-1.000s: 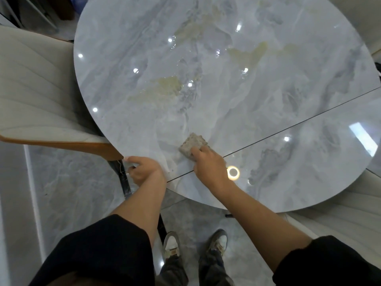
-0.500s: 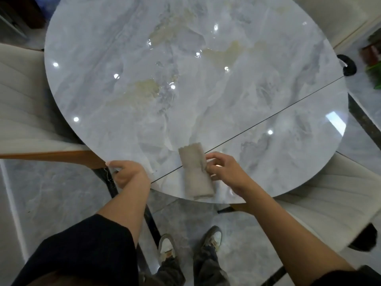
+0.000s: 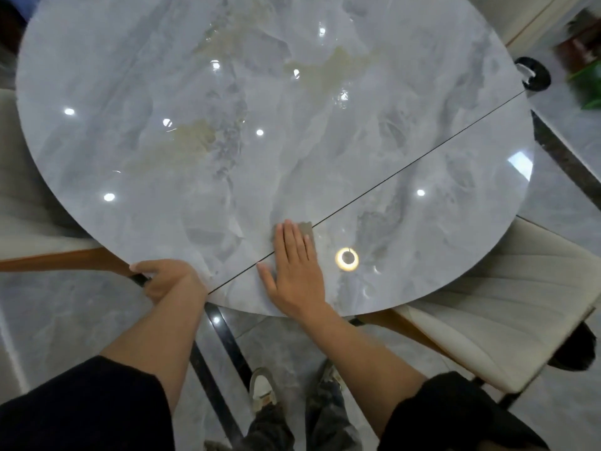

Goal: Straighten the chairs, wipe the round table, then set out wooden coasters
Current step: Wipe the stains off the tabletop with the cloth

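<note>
A round grey marble table (image 3: 227,141) fills the view, with a thin dark seam running across its near right part. My right hand (image 3: 294,268) lies flat with straight fingers on a small beige cloth (image 3: 307,230), pressing it onto the tabletop near the front edge; only the cloth's far corner shows past my fingertips. My left hand (image 3: 166,278) curls round the table's front left edge. No wooden coasters are in view.
A cream upholstered chair with a wooden rim (image 3: 42,242) stands at the left, tucked under the table. A second cream chair (image 3: 507,307) stands at the near right. A black round object (image 3: 533,78) and green leaves (image 3: 588,83) lie on the floor at the far right.
My right hand let go of the cloth's side and now lies flat on top of it. The cloth sits slightly farther in from the edge. My left hand stays on the rim.
</note>
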